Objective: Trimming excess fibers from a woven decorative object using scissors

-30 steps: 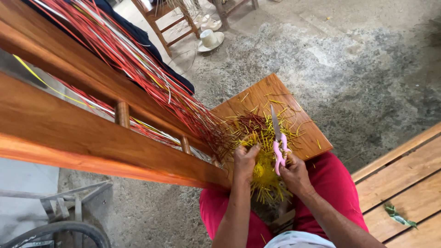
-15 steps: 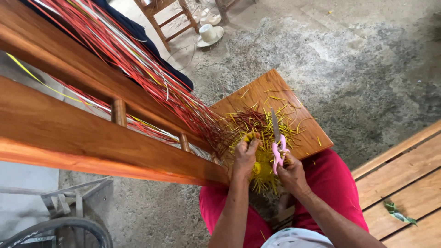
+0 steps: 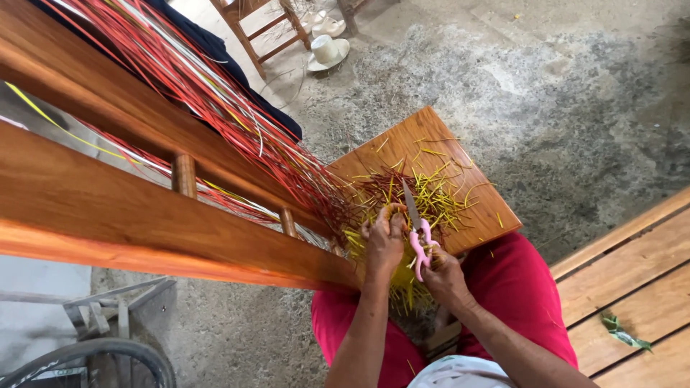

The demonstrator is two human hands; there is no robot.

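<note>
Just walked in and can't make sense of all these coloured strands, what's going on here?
A seated person in red trousers works at a wooden frame strung with red and yellow strands. The right hand holds pink-handled scissors, blades pointing away, beside the strand ends that the left hand bunches. Short yellow and red clippings lie scattered on a wooden board.

Both bare forearms are reached forward, with the 2 hands brought close together.

The left hand [image 3: 384, 241] is curled shut, knuckles up; the right hand [image 3: 442, 273] is clenched just beside it, wrist bent inward, thumb side raised.
</note>
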